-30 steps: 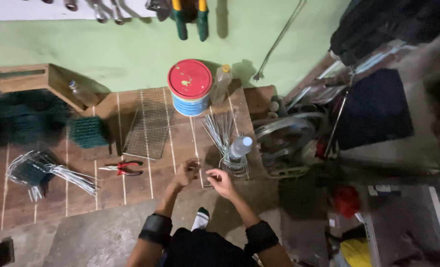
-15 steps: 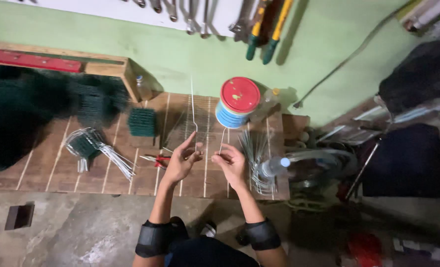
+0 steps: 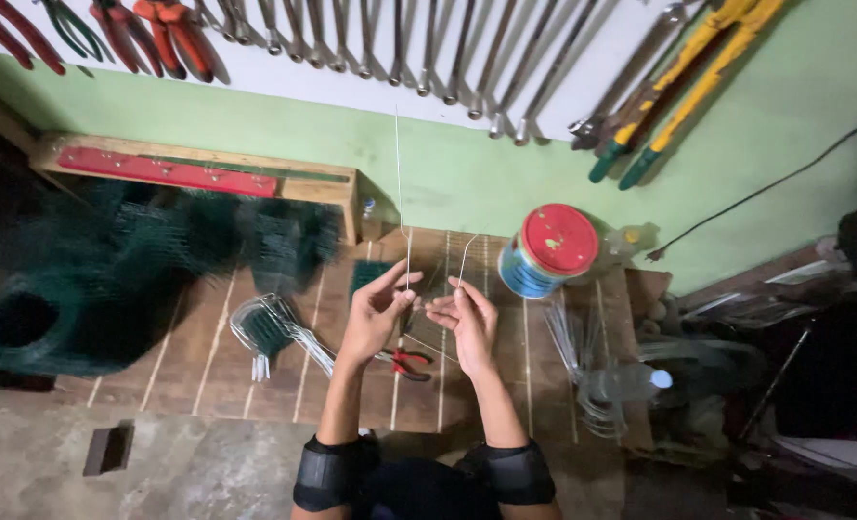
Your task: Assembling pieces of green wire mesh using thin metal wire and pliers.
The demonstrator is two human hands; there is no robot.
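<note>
Wooden slat bench (image 3: 506, 385), green wall (image 3: 467, 173), hung wrenches (image 3: 428, 48) above.

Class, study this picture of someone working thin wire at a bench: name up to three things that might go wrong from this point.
1. The left hand holds a long thin wire upright; its free end rises toward the head camera, so it may poke the face or whip when bent.
2. The right hand pinches a shorter bent wire; its end might prick a fingertip.
3. The red-handled pliers lie right below the hands and the bundle of bent wires beside them, so a wire end could snag.
</note>
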